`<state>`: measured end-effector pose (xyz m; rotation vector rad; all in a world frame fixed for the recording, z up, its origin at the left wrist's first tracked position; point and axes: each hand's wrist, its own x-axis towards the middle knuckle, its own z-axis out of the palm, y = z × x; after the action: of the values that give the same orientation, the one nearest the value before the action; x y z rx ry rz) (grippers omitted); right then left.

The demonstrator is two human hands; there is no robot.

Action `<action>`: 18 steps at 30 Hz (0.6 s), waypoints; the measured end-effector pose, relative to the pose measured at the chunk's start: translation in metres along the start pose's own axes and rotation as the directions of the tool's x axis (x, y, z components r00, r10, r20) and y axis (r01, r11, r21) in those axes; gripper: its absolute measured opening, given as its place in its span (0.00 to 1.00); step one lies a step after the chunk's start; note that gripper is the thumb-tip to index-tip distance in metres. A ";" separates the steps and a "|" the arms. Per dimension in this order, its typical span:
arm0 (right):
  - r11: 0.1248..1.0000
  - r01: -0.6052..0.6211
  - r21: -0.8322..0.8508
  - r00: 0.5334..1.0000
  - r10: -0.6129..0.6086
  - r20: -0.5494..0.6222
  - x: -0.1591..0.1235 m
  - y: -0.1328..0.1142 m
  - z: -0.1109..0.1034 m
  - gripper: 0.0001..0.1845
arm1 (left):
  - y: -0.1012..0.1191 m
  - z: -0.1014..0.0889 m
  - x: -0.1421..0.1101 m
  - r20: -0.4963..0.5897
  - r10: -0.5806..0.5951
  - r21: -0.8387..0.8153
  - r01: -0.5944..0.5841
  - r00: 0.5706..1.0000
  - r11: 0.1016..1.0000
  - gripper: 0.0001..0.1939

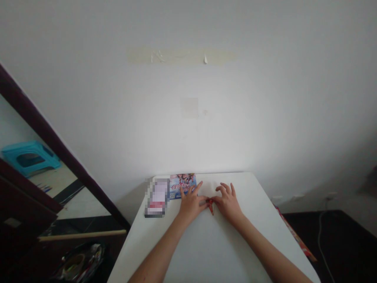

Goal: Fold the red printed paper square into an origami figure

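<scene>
Between my two hands is a small red-and-orange pointed piece [211, 207] that looks like folded paper, its tip pointing down toward me. The thumb and a finger of my left hand [189, 205] pinch its left side, while the other fingers spread over the lower right of a blue printed booklet or card [182, 181]. From the other side, my right hand [229, 205] pinches the piece with thumb and index finger, its remaining fingers raised. Fingertips cover the upper part of the piece.
A blurred-out phone-like device [158, 196] lies left of the booklet on the white table [197, 251]. The table's far edge meets a pale wall [188, 137]. At left are a mirror-like panel showing a blue stool [31, 157] and a dark bin [79, 263]. A cable [320, 232] hangs at right.
</scene>
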<state>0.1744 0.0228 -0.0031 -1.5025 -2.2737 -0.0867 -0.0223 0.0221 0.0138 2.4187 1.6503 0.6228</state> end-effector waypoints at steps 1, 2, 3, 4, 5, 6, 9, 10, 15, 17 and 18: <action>1.000 -0.010 0.005 1.000 0.010 0.003 -0.001 0.000 0.000 0.11 | -0.001 0.001 0.000 -0.001 -0.005 -0.004 0.005 1.000 1.000 0.09; 1.000 -0.024 0.011 1.000 0.024 0.005 -0.002 0.000 0.000 0.11 | -0.002 0.001 0.000 -0.005 -0.009 -0.009 0.009 1.000 1.000 0.09; 0.999 -0.043 0.017 0.999 0.043 0.006 -0.003 0.000 0.000 0.12 | -0.002 0.002 0.000 -0.010 -0.011 -0.015 0.011 1.000 1.000 0.09; 0.998 -0.067 0.022 0.998 0.067 0.005 -0.004 0.000 0.001 0.12 | -0.003 0.003 0.000 -0.015 -0.013 -0.022 0.013 1.000 1.000 0.09; 0.995 -0.092 0.027 0.996 0.092 0.002 -0.006 0.001 0.002 0.13 | -0.003 0.004 0.000 -0.018 -0.015 -0.028 0.014 1.000 1.000 0.09; 0.993 -0.118 0.031 0.993 0.118 -0.002 -0.007 0.001 0.004 0.13 | -0.004 0.005 0.000 -0.020 -0.017 -0.033 0.017 1.000 0.999 0.08; 0.985 -0.164 0.050 0.986 0.164 -0.002 -0.010 0.004 0.008 0.12 | -0.003 0.008 0.000 -0.022 -0.027 -0.051 0.025 0.999 0.998 0.09; 0.984 -0.170 0.055 0.985 0.170 -0.001 -0.011 0.005 0.010 0.12 | -0.002 0.009 0.000 -0.024 -0.029 -0.058 0.028 0.999 0.998 0.09; 0.985 -0.159 0.070 0.986 0.162 -0.041 -0.011 0.005 0.011 0.12 | -0.001 0.009 0.001 -0.055 -0.043 -0.079 0.039 0.998 0.996 0.08; 0.987 -0.143 0.071 0.987 0.148 -0.068 -0.011 0.005 0.010 0.12 | -0.001 0.009 0.001 -0.059 -0.041 -0.084 0.036 0.997 0.996 0.07; 0.988 -0.136 0.068 0.987 0.142 -0.080 -0.011 0.004 0.010 0.12 | -0.002 0.009 0.002 -0.058 -0.038 -0.087 0.033 0.998 0.996 0.07</action>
<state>0.1792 0.0176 -0.0169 -1.5893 -2.0801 -0.0385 -0.0194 0.0250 0.0057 2.3277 1.6492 0.7519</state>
